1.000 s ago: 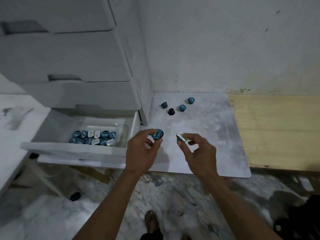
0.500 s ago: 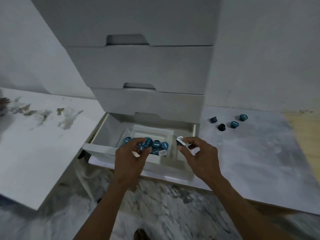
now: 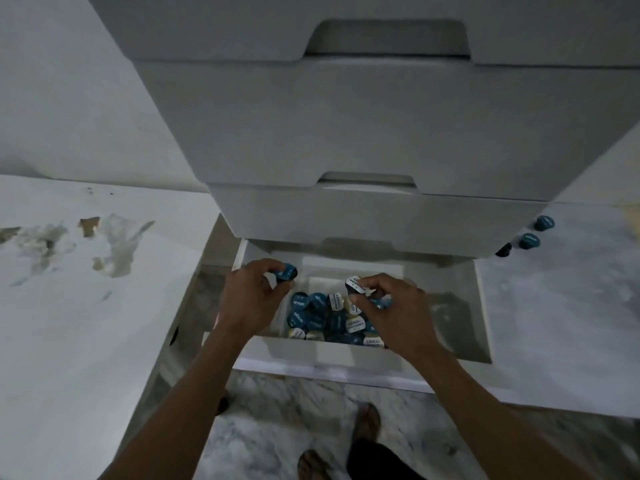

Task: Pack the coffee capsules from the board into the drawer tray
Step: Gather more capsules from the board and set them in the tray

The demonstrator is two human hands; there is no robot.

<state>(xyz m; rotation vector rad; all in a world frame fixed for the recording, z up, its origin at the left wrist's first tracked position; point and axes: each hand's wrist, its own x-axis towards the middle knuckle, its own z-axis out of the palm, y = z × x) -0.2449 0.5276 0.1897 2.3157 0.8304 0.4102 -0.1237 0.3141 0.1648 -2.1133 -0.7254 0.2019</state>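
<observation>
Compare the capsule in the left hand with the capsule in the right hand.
The left hand pinches a teal-lidded capsule; the right hand pinches a white-lidded capsule. The teal-lidded capsule hangs over the left edge of the tray; the white-lidded one is over the packed capsules. Both have dark bodies, are tilted, and are not yet released.

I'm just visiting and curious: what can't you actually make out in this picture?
Head view:
- Small blue coffee capsules on the grey board: some may be hidden behind the white drawer unit.
- Clear drawer tray: the hands hide part, so no count.
- Lid print: too blurred.
</observation>
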